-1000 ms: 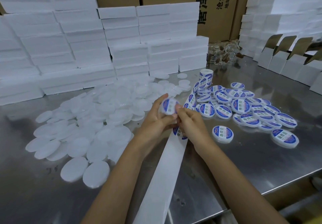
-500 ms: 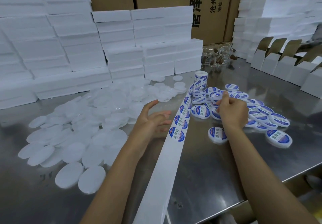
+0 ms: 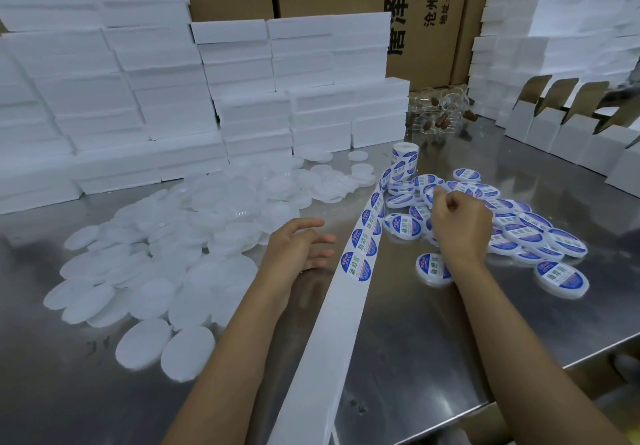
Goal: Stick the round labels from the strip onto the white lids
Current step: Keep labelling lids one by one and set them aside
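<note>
Strip [image 3: 346,306] runs mid-table w/ bare lids [image 3: 194,223] left, labelled lids [image 3: 519,230] right.

Dim, cool, bluish indoor light falls evenly from above, with soft reflections rather than hard glare on the steel table [image 3: 433,334]. A faint dark shadow lies on the metal beneath the left hand [image 3: 298,247]. The wide-angle lens bends the stacked white boxes [image 3: 138,74] outward toward the edges, and fine detail looks soft and slightly smeared throughout.

Single head view, facing forward-down, close over table [image 3: 398,340].
</note>
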### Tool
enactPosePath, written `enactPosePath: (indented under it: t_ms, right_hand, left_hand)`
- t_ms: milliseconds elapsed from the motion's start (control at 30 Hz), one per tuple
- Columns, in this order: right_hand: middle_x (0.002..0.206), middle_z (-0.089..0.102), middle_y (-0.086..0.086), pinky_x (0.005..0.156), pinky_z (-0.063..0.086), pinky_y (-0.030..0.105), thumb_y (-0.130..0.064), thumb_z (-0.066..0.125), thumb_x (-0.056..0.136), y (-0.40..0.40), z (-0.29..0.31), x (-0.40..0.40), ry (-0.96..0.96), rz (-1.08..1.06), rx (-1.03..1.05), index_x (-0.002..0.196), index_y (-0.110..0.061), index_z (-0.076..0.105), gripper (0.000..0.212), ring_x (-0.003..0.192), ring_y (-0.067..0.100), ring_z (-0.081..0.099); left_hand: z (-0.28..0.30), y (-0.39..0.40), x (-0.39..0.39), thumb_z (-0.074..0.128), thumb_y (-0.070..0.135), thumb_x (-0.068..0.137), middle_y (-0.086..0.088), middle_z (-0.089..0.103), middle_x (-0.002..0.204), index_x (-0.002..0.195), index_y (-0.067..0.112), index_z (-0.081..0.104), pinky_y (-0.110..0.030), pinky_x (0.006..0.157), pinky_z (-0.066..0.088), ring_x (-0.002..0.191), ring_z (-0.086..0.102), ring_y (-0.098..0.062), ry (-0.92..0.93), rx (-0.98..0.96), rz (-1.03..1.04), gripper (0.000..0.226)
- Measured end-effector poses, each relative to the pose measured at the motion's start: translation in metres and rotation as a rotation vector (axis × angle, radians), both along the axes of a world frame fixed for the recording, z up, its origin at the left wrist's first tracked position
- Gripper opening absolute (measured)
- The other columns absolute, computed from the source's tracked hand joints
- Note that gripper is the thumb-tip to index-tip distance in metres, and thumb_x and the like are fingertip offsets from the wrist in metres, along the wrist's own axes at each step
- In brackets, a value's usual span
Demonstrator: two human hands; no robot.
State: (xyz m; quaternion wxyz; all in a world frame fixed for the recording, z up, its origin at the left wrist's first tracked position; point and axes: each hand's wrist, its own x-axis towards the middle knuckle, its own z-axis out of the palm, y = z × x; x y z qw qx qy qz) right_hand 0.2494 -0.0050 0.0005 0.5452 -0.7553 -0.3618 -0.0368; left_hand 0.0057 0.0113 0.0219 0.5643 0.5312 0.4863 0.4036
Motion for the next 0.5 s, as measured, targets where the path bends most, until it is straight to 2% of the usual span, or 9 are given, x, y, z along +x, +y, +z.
enactPosePath:
  t_ms: [67,133,200,267,367,500]
  right_hand:
    - [0.046,0.04,0.0,0.049,0.028,0.032,-0.031,0.053,0.101,-0.001,0.002,-0.013,-0.073,0.093,0.009,0.052,-0.014,0.039,0.053,0.045,0.015,0.034]
    - [0.048,0.044,-0.003,0.05,0.031,0.031,-0.032,0.054,0.101,-0.004,0.002,-0.031,-0.162,0.193,0.01,0.056,-0.016,0.045,0.049,0.047,0.013,0.039]
    - [0.054,0.051,-0.003,0.054,0.034,0.031,-0.032,0.055,0.1,-0.006,0.0,-0.052,-0.257,0.291,-0.008,0.064,-0.012,0.055,0.042,0.053,0.016,0.047]
    - [0.064,0.058,-0.002,0.06,0.04,0.033,-0.032,0.055,0.099,-0.005,-0.001,-0.073,-0.357,0.412,-0.064,0.073,-0.011,0.061,0.035,0.064,0.017,0.052]
    - [0.091,0.068,-0.002,0.078,0.048,0.034,-0.028,0.058,0.097,0.004,0.003,-0.097,-0.429,0.64,-0.142,0.095,-0.015,0.07,0.018,0.089,0.015,0.057]
    - [0.132,0.063,0.003,0.102,0.039,0.033,-0.021,0.054,0.098,0.038,0.009,-0.121,-0.454,0.755,-0.285,0.132,-0.015,0.061,0.035,0.124,0.022,0.052]
  left_hand:
    - [0.0,0.002,-0.002,0.049,0.005,0.101,-0.012,0.076,0.1,0.116,0.011,0.067,-0.036,0.083,0.06,0.086,0.073,-0.025,-0.026,-0.003,0.066,0.025]
    - [0.0,0.004,-0.005,0.043,0.002,0.102,-0.015,0.075,0.098,0.111,0.009,0.068,-0.031,0.073,0.06,0.079,0.071,-0.023,-0.051,0.011,0.134,0.028]
    - [0.001,0.008,-0.011,0.041,-0.001,0.1,-0.016,0.074,0.093,0.105,0.007,0.069,-0.026,0.063,0.059,0.072,0.069,-0.023,-0.106,0.022,0.188,0.03]
    - [0.003,0.013,-0.018,0.04,-0.002,0.099,-0.016,0.071,0.087,0.097,0.007,0.068,-0.026,0.06,0.059,0.069,0.068,-0.024,-0.17,0.015,0.255,0.029]
    - [0.004,0.023,-0.033,0.039,-0.002,0.097,-0.014,0.07,0.081,0.091,0.007,0.066,-0.027,0.061,0.059,0.062,0.068,-0.023,-0.26,0.0,0.387,0.029]
    - [0.002,0.029,-0.045,0.036,-0.002,0.095,-0.013,0.069,0.079,0.09,0.009,0.065,-0.024,0.054,0.057,0.053,0.065,-0.017,-0.214,0.086,0.521,0.031]
